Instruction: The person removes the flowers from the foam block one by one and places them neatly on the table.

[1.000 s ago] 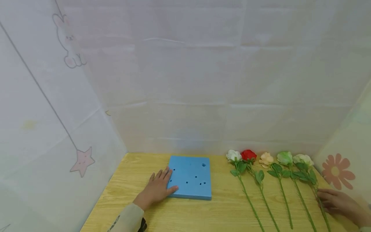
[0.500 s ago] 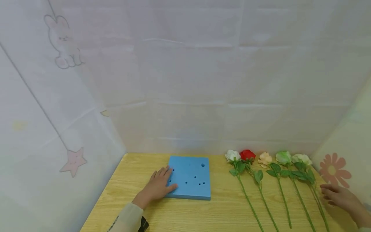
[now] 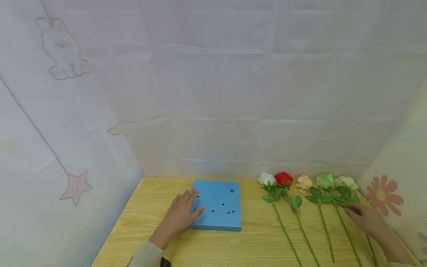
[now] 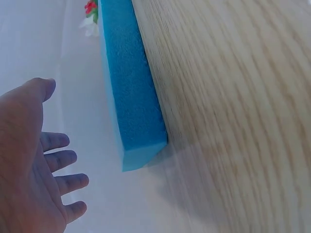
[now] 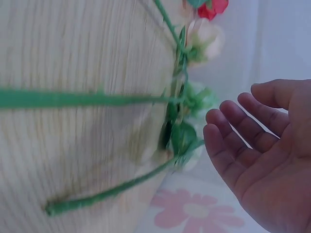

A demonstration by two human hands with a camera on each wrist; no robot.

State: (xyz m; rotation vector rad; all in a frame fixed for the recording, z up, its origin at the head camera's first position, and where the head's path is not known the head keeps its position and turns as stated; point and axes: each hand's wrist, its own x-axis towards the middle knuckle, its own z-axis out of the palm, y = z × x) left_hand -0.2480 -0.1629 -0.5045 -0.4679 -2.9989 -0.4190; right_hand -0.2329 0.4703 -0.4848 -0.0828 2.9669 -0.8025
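My left hand [image 3: 180, 213] reaches over the left edge of a blue foam block [image 3: 218, 198], which has several small holes in its top. In the left wrist view the fingers are extended beside the block [image 4: 136, 87] and grip nothing. To the right lie artificial roses on green stems: white [image 3: 267, 178], red [image 3: 284, 178], peach [image 3: 304, 182], green [image 3: 325, 181] and cream [image 3: 345, 182]. My right hand [image 3: 368, 222] is over the stems of the green and cream roses, its fingers gently bent. The right wrist view shows nothing in the palm, with fingertips close to the leaves [image 5: 184, 136].
Everything lies on a wood-grain table [image 3: 253, 244]. Pale printed sheets [image 3: 213, 92] stand close behind it and at both sides, with a rabbit, a star and a flower [image 3: 384, 195] drawn on them.
My right hand first moved off the cream rose's stem to the right, then came back left over the stems. The left hand has lifted slightly; the roses and foam block have stayed put.
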